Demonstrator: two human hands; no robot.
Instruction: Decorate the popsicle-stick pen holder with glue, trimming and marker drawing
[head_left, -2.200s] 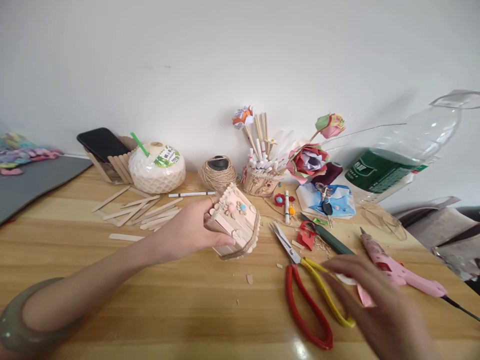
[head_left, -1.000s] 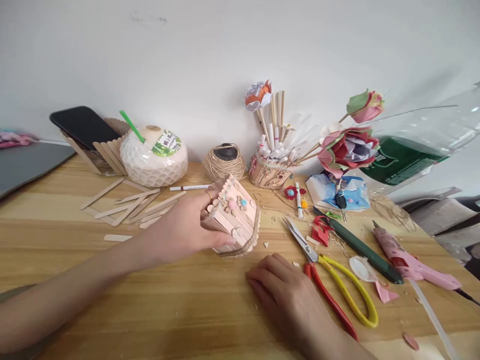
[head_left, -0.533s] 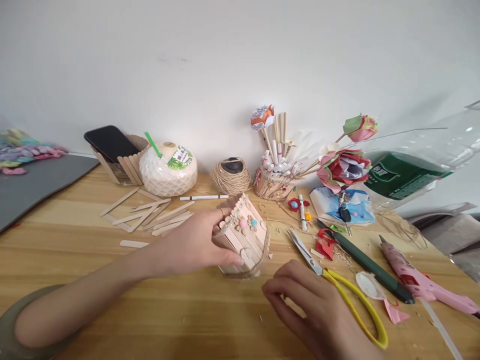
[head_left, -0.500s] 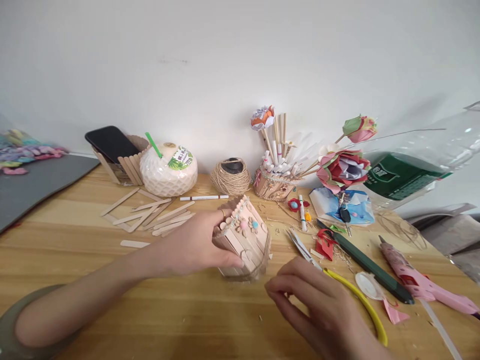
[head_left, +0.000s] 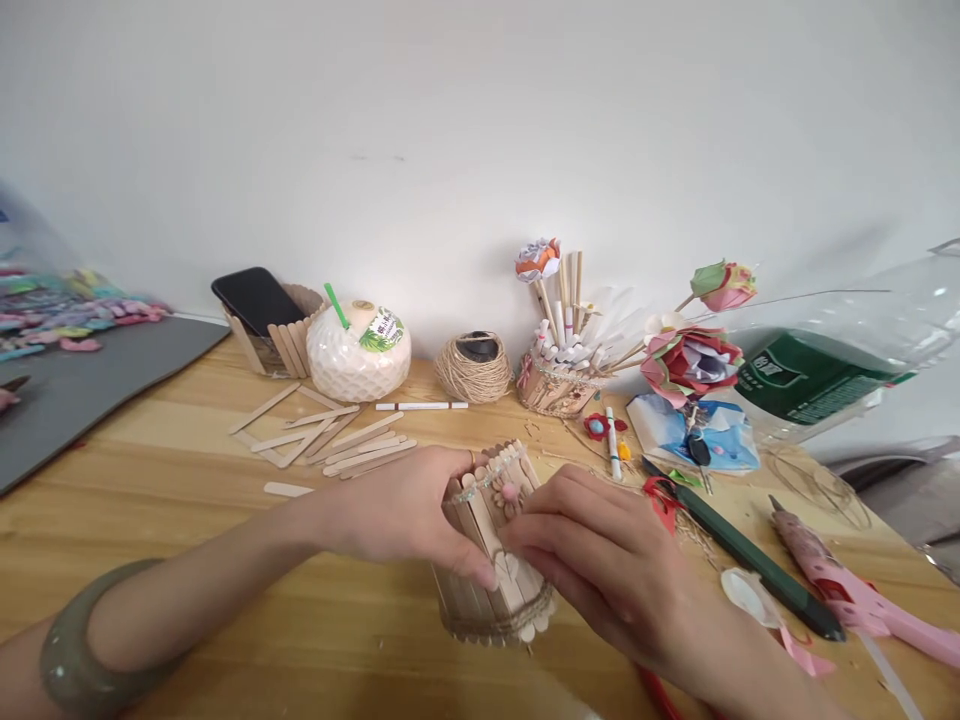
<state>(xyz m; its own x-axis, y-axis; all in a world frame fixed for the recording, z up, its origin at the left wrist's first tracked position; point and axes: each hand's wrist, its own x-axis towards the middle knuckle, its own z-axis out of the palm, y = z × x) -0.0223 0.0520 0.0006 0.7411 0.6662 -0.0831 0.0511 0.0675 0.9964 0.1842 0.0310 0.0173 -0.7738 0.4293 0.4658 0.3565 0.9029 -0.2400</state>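
Observation:
My left hand (head_left: 416, 510) is wrapped around a small pot made of craft sticks (head_left: 480, 570), thumb on its front and fingers behind. Pale beads or trim run along the pot's top edge, twine circles it near the bottom, and a flower with a pink centre (head_left: 510, 492) decorates its front. Against that front, just below the flower, my right hand (head_left: 600, 560) presses with thumb and fingers pinched together. Whatever sits between those fingertips is hidden. The right hand also covers part of the pot's right side and most of the scissors.
Loose craft sticks (head_left: 367, 445) lie left of centre. Behind stand a coconut (head_left: 360, 350), a twine ball (head_left: 472, 370) and a decorated pen pot (head_left: 559, 385). On the right are a dark green pen-like tool (head_left: 757, 550), a pink glue gun (head_left: 847, 590) and a plastic bottle (head_left: 817, 375).
My right hand has moved up and left from the table onto the pot's front. The pot sits lower in view and is tilted differently in my left hand. The camera view has shifted.

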